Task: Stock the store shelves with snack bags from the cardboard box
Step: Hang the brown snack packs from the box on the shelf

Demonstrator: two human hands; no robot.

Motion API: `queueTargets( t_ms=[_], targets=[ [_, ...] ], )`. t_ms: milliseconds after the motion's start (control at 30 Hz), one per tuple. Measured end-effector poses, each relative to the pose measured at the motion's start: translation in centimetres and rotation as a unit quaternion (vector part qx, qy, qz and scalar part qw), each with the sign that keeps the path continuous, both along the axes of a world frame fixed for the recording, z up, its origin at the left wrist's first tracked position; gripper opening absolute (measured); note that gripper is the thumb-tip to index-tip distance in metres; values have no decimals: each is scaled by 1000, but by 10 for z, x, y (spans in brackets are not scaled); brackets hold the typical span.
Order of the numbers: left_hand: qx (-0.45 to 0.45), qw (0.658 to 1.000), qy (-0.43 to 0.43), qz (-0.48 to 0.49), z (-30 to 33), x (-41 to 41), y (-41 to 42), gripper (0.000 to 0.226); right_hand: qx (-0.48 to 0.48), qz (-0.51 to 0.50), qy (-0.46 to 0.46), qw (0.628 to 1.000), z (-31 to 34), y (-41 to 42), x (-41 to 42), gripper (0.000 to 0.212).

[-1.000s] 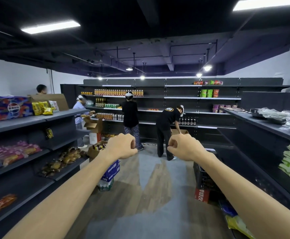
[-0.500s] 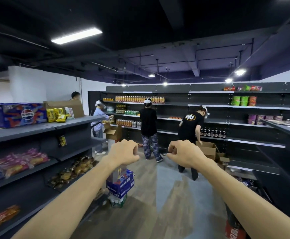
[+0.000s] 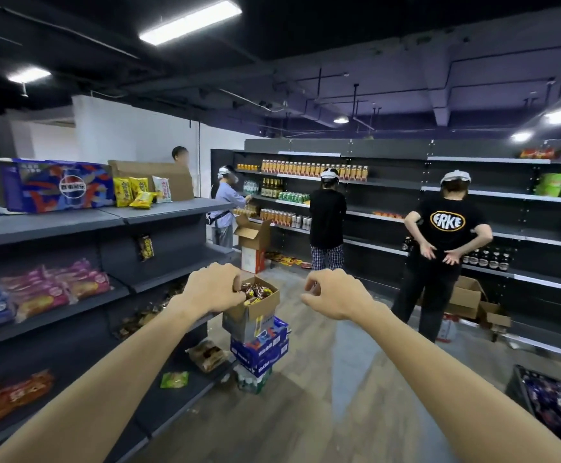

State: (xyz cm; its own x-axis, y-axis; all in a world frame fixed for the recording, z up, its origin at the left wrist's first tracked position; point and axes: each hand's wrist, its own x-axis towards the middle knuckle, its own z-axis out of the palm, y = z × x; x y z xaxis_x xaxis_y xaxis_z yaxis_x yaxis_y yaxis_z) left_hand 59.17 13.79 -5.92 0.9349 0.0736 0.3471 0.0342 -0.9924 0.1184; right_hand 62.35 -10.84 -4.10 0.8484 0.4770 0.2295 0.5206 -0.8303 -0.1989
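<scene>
An open cardboard box [image 3: 250,315] full of dark red snack bags [image 3: 255,290] stands on a stack of blue cartons [image 3: 260,347] in the aisle. Both my arms are stretched out ahead. My left hand [image 3: 214,287] hangs in front of the box's left rim, fingers curled, with nothing visibly in it. To the right of the box, my right hand [image 3: 334,294] is also loosely curled and holds nothing. The dark shelving [image 3: 159,212] on my left carries pink snack bags [image 3: 55,289], orange bags [image 3: 8,396] and yellow bags [image 3: 132,192].
Three people stand at the back shelves [image 3: 389,185] of drinks; the nearest, in a black T-shirt [image 3: 447,228], is at right. A fourth person is behind the left shelving. More cardboard boxes [image 3: 466,295] lie on the floor. A crate [image 3: 556,402] sits at lower right.
My view has swung left and moved forward along the aisle. The box of snack bags has come into sight behind my left hand. Both hands keep their curled pose.
</scene>
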Motion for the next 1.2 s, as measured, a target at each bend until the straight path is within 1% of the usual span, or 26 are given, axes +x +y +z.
queueTargets(
  t_ms=[267, 333, 433, 533, 733, 867, 967, 1100, 1200],
  targets=[
    [-12, 999, 31, 2, -9, 133, 76, 13, 1, -2, 13, 1000, -9, 78, 141, 27],
    [-15, 999, 40, -8, -17, 160, 86, 13, -7, 0, 20, 1000, -18, 90, 171, 26],
    [-23, 999, 46, -15, -31, 202, 98, 11, 12, -2, 30, 999, -32, 106, 218, 24],
    [-26, 998, 56, -16, -45, 247, 110, 11, 12, 7, 44, 999, -45, 121, 268, 24],
    [-28, 997, 71, 19, -67, 353, 129, 11, 11, 41, 60, 997, -69, 150, 393, 25],
    [-17, 995, 83, 44, -67, 428, 135, 15, 16, 46, 73, 996, -73, 161, 479, 20],
    [-15, 995, 76, 59, -67, 477, 140, 15, 14, 60, 79, 995, -76, 171, 538, 20],
    [-16, 993, 77, 83, -80, 528, 156, 15, 8, 86, 88, 992, -90, 193, 602, 22],
    [-34, 991, 78, 103, -93, 563, 173, 16, 3, 98, 101, 990, -106, 214, 645, 21]
  ],
)
